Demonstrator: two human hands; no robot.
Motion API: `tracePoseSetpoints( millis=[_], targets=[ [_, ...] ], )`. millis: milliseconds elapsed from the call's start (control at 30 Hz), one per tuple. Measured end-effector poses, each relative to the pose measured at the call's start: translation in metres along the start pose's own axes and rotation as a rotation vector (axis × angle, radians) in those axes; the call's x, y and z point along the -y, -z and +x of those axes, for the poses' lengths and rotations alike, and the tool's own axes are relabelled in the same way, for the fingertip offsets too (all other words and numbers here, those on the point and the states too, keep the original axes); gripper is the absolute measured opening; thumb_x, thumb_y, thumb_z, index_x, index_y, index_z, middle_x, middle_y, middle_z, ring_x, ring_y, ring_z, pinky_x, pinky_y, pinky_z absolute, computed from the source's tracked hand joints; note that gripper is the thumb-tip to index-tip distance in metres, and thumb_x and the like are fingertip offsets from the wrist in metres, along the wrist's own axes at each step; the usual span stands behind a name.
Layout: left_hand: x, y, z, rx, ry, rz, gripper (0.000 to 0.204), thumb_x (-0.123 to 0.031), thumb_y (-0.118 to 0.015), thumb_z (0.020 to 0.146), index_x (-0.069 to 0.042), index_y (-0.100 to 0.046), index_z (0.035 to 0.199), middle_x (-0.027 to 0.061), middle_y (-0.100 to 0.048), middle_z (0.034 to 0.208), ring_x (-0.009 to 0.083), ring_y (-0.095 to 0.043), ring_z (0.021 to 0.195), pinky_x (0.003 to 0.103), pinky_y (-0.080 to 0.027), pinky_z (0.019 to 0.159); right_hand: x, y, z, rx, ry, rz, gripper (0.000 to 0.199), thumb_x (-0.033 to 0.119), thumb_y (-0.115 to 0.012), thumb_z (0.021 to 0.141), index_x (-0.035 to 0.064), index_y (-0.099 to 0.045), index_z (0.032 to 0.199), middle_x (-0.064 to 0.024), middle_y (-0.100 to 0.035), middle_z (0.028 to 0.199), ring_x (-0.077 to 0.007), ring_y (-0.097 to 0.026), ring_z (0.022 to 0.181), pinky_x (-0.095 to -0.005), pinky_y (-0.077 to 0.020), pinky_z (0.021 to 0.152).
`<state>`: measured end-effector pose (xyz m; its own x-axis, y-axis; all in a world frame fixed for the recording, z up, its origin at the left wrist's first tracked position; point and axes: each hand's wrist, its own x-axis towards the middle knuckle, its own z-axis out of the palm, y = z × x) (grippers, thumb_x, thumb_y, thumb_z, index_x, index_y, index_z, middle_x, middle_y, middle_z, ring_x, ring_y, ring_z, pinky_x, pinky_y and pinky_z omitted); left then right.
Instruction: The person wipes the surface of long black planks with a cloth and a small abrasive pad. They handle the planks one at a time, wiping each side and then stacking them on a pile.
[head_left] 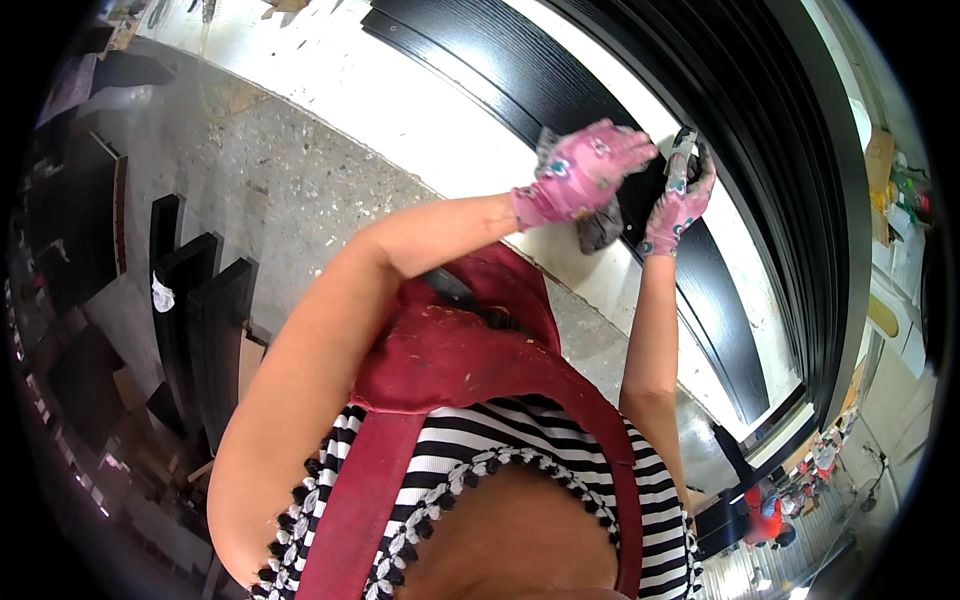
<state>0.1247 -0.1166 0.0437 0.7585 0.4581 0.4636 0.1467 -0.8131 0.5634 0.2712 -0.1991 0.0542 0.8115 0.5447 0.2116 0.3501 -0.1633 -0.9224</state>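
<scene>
A long black wood-grained board (722, 298) lies across the white bench in front of me. My left hand (585, 172), in a pink flowered glove, is over the board with its fingers together and stretched forward. A crumpled grey rag (600, 228) bunches out from under its palm on both sides. Close by on the right, my right hand (679, 205) wears a matching glove, fingers curled round a small dark object (686, 137) with a light grey part. Its kind is hard to make out, as the fingers cover most of it.
Several long black boards (770, 130) are stacked along the far right side of the white bench (450, 140). On the concrete floor (290, 150) to the left stand black beams (215, 310). Far right, a person in red (765, 515) is in the background.
</scene>
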Motion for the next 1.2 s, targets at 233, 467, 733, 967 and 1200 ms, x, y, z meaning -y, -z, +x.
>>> tracePoseSetpoints(
  millis=[233,467,733,967,1200],
  targets=[
    [-0.017,0.013,0.004,-0.062,0.249,-0.603,0.072,-0.023,-0.072,0.083,-0.006,-0.04,0.145,0.0134,-0.048,0.143,0.0271,-0.044,0.135,0.036,-0.032,0.115,-0.006,0.01,0.01,-0.117,-0.091,0.368,0.051,0.021,-0.065,0.092,-0.0075,-0.049,0.131,-0.0164,-0.057,0.125,-0.0221,-0.056,0.112,-0.0323,-0.0415,0.101],
    [-0.022,0.044,0.021,0.023,0.158,-0.672,0.084,-0.021,-0.083,0.076,-0.003,-0.038,0.145,0.0129,-0.047,0.142,0.0245,-0.045,0.133,0.035,-0.036,0.111,0.065,0.011,-0.021,-0.128,-0.104,0.48,0.048,0.021,-0.061,0.095,-0.0042,-0.046,0.134,-0.0142,-0.057,0.124,-0.0203,-0.056,0.112,-0.0327,-0.0435,0.099],
    [-0.005,0.094,0.04,0.261,0.598,-1.065,0.074,0.0,-0.075,0.077,-0.002,-0.039,0.142,0.0144,-0.054,0.128,0.022,-0.056,0.117,0.034,-0.05,0.099,0.094,-0.012,-0.042,0.277,0.184,0.257,0.067,0.043,-0.058,0.091,-0.0052,-0.047,0.137,-0.0186,-0.055,0.129,-0.0255,-0.056,0.119,-0.0354,-0.0442,0.101],
    [0.03,0.112,0.045,0.332,0.602,-1.093,0.069,-0.017,-0.076,0.082,0.0,-0.043,0.14,0.0107,-0.059,0.125,0.0195,-0.056,0.115,0.033,-0.043,0.103,0.095,-0.044,-0.043,0.193,-0.019,0.417,0.053,0.03,-0.07,0.086,0.0031,-0.056,0.129,-0.0142,-0.06,0.121,-0.0292,-0.061,0.107,-0.0372,-0.048,0.096],
    [0.131,0.058,0.046,0.229,0.31,-0.512,0.045,-0.019,-0.076,0.084,0.0,-0.058,0.121,0.0097,-0.067,0.108,0.0162,-0.062,0.095,0.027,-0.047,0.088,0.039,-0.026,-0.092,0.116,0.338,-0.817,0.057,0.055,-0.055,0.085,0.0236,-0.054,0.133,-0.0088,-0.05,0.135,-0.0312,-0.042,0.13,-0.0539,-0.0309,0.106]
  ],
)
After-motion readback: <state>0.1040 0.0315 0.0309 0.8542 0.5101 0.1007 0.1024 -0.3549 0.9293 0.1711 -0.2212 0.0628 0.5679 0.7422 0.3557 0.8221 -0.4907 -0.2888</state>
